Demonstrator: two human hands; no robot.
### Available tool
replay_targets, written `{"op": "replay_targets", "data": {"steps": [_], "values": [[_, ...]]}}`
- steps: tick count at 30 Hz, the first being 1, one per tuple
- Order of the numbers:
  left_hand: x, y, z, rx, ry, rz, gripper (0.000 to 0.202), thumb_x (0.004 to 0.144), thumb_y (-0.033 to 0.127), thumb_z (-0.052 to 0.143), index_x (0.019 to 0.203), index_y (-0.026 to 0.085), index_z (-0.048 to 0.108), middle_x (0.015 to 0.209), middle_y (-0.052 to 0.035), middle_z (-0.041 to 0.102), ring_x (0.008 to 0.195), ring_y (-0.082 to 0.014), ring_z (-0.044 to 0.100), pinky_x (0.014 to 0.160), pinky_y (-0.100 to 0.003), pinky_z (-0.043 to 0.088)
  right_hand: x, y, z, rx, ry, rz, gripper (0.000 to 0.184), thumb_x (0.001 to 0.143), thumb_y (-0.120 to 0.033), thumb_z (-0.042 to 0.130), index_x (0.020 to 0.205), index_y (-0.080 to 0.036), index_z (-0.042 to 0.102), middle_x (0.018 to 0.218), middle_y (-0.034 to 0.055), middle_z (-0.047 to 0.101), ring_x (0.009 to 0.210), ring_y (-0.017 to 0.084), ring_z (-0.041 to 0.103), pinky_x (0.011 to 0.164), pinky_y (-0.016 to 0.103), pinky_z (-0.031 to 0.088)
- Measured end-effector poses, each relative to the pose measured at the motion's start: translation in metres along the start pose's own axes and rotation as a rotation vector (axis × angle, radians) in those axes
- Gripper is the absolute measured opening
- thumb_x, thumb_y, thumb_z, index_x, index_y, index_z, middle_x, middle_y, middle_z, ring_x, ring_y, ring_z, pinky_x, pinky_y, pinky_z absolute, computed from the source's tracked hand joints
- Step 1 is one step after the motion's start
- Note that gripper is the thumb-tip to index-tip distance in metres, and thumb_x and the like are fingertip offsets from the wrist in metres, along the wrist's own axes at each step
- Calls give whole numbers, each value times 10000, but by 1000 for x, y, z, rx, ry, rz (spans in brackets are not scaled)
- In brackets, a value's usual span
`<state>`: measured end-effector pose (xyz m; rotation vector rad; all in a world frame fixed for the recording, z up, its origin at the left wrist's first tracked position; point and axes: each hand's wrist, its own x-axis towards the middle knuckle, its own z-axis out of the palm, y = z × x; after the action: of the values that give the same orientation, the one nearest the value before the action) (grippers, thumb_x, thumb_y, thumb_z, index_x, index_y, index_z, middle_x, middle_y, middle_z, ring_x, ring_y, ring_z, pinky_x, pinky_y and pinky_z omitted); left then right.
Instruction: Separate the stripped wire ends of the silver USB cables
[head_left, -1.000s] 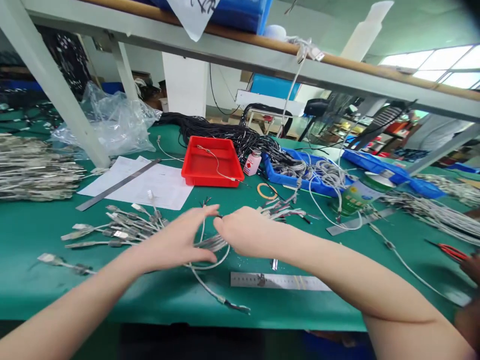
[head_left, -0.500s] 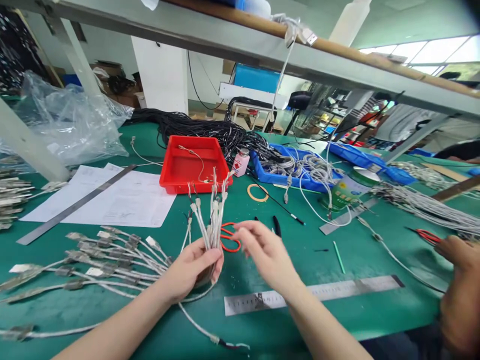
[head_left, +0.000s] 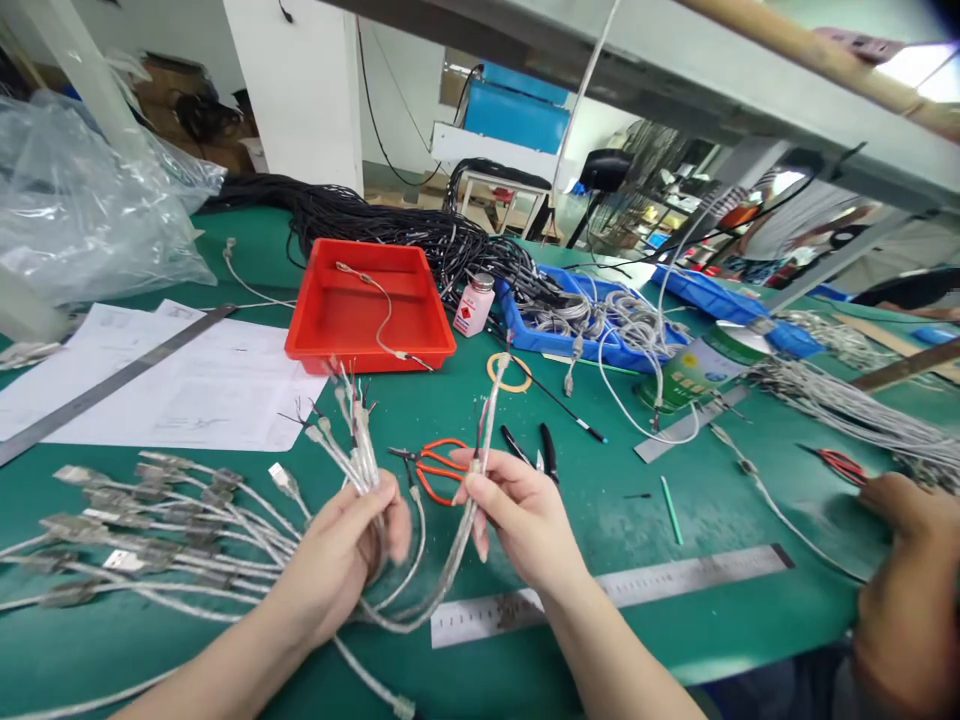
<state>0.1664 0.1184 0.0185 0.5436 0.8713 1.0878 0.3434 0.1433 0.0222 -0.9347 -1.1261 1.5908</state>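
Observation:
A bundle of clear-jacketed cables (head_left: 361, 462) with bare wire ends pointing up is gripped in my left hand (head_left: 346, 540). My right hand (head_left: 517, 515) pinches the end part of a cable (head_left: 486, 435), held upright and apart from the bundle; its lower length curves back toward my left hand. Left of the hands, several USB plugs (head_left: 214, 485) on cables fan out over the green table. Behind the hands lie orange-handled pliers (head_left: 433, 462), partly hidden by my right fingers. Black-handled cutters (head_left: 550, 455) lie just beyond my right hand.
A steel ruler (head_left: 675, 588) lies in front of my right forearm. Farther back stand a red tray (head_left: 296, 345), a pink bottle (head_left: 474, 305), a blue tray (head_left: 525, 338) of cables and a green can (head_left: 694, 375). At right, another person's hand (head_left: 911, 510) is near red-handled tweezers (head_left: 844, 465).
My right hand, empty before, now holds a cable pulled rightward out of the bundle. My left hand with the bundle has shifted left, and the view has tilted down.

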Motion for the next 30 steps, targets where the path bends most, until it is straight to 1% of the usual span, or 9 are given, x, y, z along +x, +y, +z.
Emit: {"op": "replay_targets", "data": {"steps": [2, 3, 7, 10, 15, 19, 22, 26, 30], "values": [[0, 3, 1, -58, -29, -36, 319, 778, 410, 753, 733, 182, 535, 402, 120, 343, 364, -40, 274, 404, -169, 255, -3, 3, 4, -18, -45, 63, 276, 772, -382, 779, 969, -195, 727, 665, -9, 651, 396, 65, 510, 357, 185, 430], [-1, 4, 2, -52, -46, -44, 312, 768, 414, 764, 771, 178, 559, 386, 137, 293, 345, -30, 217, 386, -166, 209, -5, 5, 8, -29, -63, 93, 271, 757, -378, 791, 940, -189, 725, 624, -21, 625, 396, 66, 508, 363, 183, 433], [-3, 0, 2, 62, -34, -16, 378, 722, 434, 800, 912, 150, 640, 372, 128, 357, 332, -20, 240, 371, -153, 188, -12, 11, 20, -22, -72, 198, 284, 684, -357, 842, 751, -180, 631, 527, -59, 544, 391, 71, 501, 369, 178, 447], [-3, 0, 1, 79, -21, -42, 378, 697, 423, 815, 911, 151, 660, 367, 113, 407, 324, -21, 272, 359, -148, 188, -16, 12, 25, -37, -57, 236, 367, 656, -359, 859, 694, -183, 539, 525, -65, 535, 376, 62, 485, 345, 163, 418], [-2, 3, -1, 84, -26, -71, 292, 681, 389, 812, 726, 149, 652, 314, 102, 395, 291, -16, 278, 354, -149, 191, -19, 9, 28, -86, -92, 246, 384, 681, -363, 849, 700, -179, 512, 490, -78, 502, 353, 37, 436, 336, 136, 350], [-3, 5, -2, 44, -66, -104, 267, 686, 361, 813, 749, 151, 660, 318, 103, 410, 287, -12, 275, 348, -138, 181, -20, 7, 25, -44, -137, 269, 368, 720, -379, 822, 708, -173, 517, 496, -71, 513, 347, 36, 429, 334, 141, 351], [-4, 7, -3, 8, -90, -108, 244, 716, 343, 801, 759, 147, 663, 334, 104, 418, 299, -7, 285, 355, -126, 195, -20, 6, 22, -30, -183, 292, 331, 764, -397, 787, 742, -157, 560, 565, -38, 580, 367, 36, 457, 344, 143, 374], [-4, 10, -3, -7, -59, -81, 239, 761, 352, 767, 731, 144, 654, 336, 111, 393, 298, -1, 276, 364, -126, 214, -20, 6, 20, -8, -245, 307, 267, 814, -385, 750, 867, -148, 640, 696, 9, 671, 400, 33, 480, 365, 145, 396], [-5, 11, -1, -38, -28, -85, 219, 756, 333, 766, 700, 166, 635, 331, 124, 352, 299, -5, 217, 350, -136, 182, -20, 6, 18, -7, -310, 301, 242, 882, -367, 684, 982, -148, 690, 708, 14, 663, 449, 30, 463, 415, 145, 390]]}}
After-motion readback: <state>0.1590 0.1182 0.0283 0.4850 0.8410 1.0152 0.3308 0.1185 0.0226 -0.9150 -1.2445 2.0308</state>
